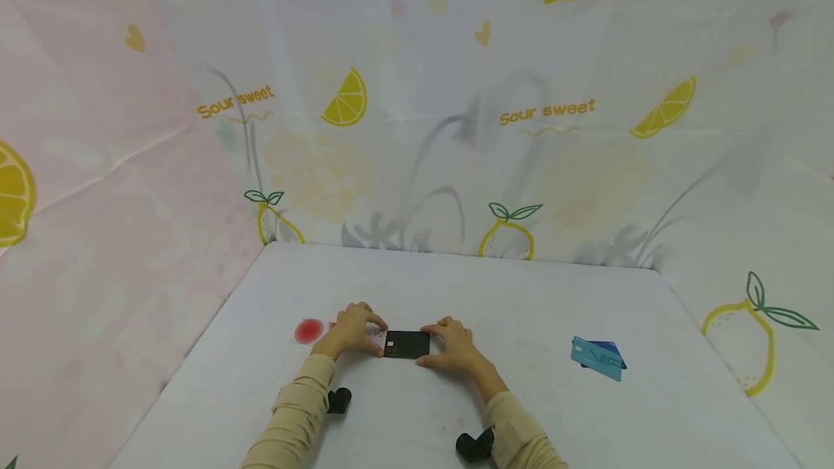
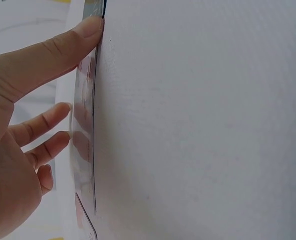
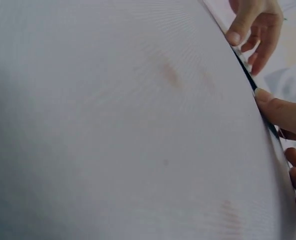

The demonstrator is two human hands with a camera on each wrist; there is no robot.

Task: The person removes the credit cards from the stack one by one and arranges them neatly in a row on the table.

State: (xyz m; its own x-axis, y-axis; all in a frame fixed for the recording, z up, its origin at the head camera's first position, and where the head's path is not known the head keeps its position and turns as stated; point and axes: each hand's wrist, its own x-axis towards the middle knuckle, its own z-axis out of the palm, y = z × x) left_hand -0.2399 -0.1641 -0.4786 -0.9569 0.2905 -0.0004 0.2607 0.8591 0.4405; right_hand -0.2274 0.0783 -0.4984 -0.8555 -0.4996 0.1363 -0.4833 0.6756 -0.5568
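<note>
A black card printed with "VIP" lies flat on the white table between both hands. My left hand grips its left end, thumb at the near corner and a fingertip at the far one. At the right end, my right hand holds it the same way. A pinkish card shows beside the black card's left edge, largely hidden by the left hand. In the left wrist view this glossy pinkish card runs along the tabletop below the thumb.
Farther right, a light blue VIP card overlaps a dark blue card. A red round shape lies left of the left hand. Lemon-printed cloth stands behind the table. Black devices sit at both wrists.
</note>
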